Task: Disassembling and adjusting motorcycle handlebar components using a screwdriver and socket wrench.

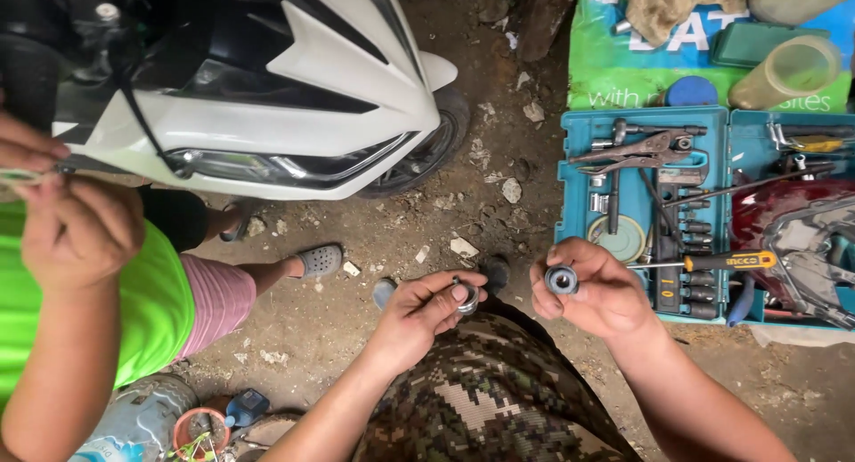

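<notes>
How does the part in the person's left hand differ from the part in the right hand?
The ring in the left hand is a metal ring, silvery and thin, pinched edge-on between thumb and fingers, partly hidden. The round part in the right hand looks thicker and darker, bluish-grey, with its open centre facing the camera. Both are small, round, with a hole through the middle, and are held above the dirt ground near the teal tool case.

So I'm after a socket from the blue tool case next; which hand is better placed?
Probably the right hand: it holds a small ring right beside the tool case. The left hand, holding another ring, is farther away.
</notes>
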